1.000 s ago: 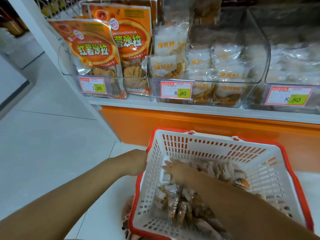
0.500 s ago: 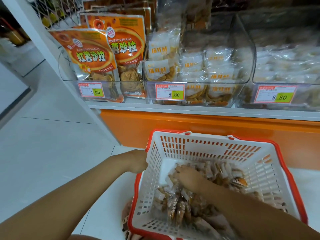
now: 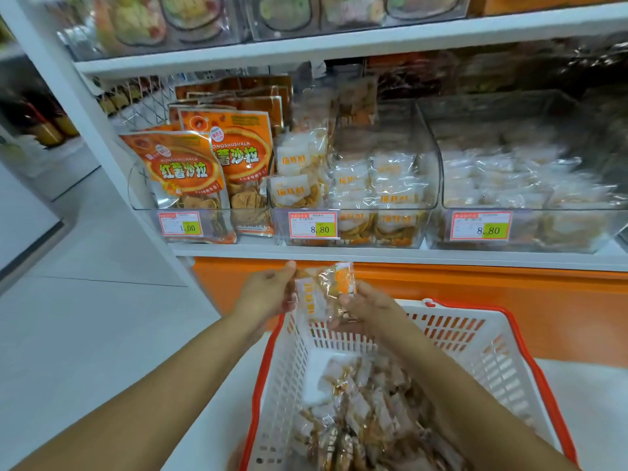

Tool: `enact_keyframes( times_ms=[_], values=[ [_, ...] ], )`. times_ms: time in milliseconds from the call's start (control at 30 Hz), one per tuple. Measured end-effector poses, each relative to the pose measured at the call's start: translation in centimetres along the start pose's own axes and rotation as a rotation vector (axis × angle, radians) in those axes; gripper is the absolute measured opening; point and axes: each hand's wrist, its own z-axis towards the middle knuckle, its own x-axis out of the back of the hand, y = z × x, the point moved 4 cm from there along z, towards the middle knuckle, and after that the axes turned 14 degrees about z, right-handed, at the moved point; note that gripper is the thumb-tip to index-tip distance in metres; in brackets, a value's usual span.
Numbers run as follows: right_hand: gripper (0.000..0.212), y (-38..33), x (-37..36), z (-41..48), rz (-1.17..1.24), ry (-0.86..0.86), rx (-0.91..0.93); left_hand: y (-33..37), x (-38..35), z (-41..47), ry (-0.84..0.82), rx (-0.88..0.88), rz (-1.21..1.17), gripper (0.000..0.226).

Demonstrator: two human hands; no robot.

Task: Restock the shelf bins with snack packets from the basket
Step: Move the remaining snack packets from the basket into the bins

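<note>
At 6 o'clock, my white slatted plastic basket with a red rim (image 3: 475,351) holds clear-wrapped snack packets (image 3: 367,419). Just beyond, my left hand (image 3: 265,294) and right hand (image 3: 370,307) clamp a bunch of orange-labelled packets (image 3: 323,294) between their fingers. The clear plastic shelf bin (image 3: 356,229) stands at 12 o'clock.

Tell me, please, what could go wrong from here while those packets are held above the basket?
1. The packets are a loose bunch gripped between the left hand and right hand over the basket rim; one might slip to the floor.
2. The middle bin looks well filled; extras may slide out.
</note>
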Motion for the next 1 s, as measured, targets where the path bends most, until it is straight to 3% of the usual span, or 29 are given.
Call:
enact_keyframes(
  times_ms=[100,267,333,500,600,733,833,900,1000],
  values=[
    [0.029,-3.3,-1.6,-1.5,-0.017,0.117,0.086,3.0,-0.4,-1.6,0.142,-0.228,-0.039,0.034],
    [0.072,-7.8,-2.1,-2.9,-0.240,0.396,0.323,7.4,-0.5,-4.1,0.428,-0.572,0.164,0.030],
    [0.064,-8.7,-2.5,-3.3,-0.291,0.420,0.402,8.9,0.2,-4.4,0.511,-0.659,0.204,0.025],
    [0.047,-10.2,-3.4,-3.5,-0.375,0.363,0.425,12.2,2.2,-4.0,0.451,-0.792,0.290,0.020],
    [0.025,-13.0,-1.5,-1.9,-0.553,0.300,0.383,13.6,2.7,-3.7,0.409,-0.839,0.386,0.020],
    [0.026,-16.7,-0.7,0.9,-0.823,-0.031,0.165,15.0,1.8,-3.1,0.298,-0.893,0.439,0.020],
    [0.019,-17.9,-1.3,2.0,-0.820,-0.270,0.040,15.9,1.5,-2.5,0.229,-0.880,0.410,0.018],
    [0.027,-18.5,-0.8,2.3,-0.782,-0.249,0.029,16.5,2.0,-2.5,0.270,-0.853,0.321,0.019],
    [0.048,-19.9,1.1,3.2,-0.789,-0.045,0.128,16.4,3.3,-1.6,0.333,-0.708,0.096,0.032]
  ],
)
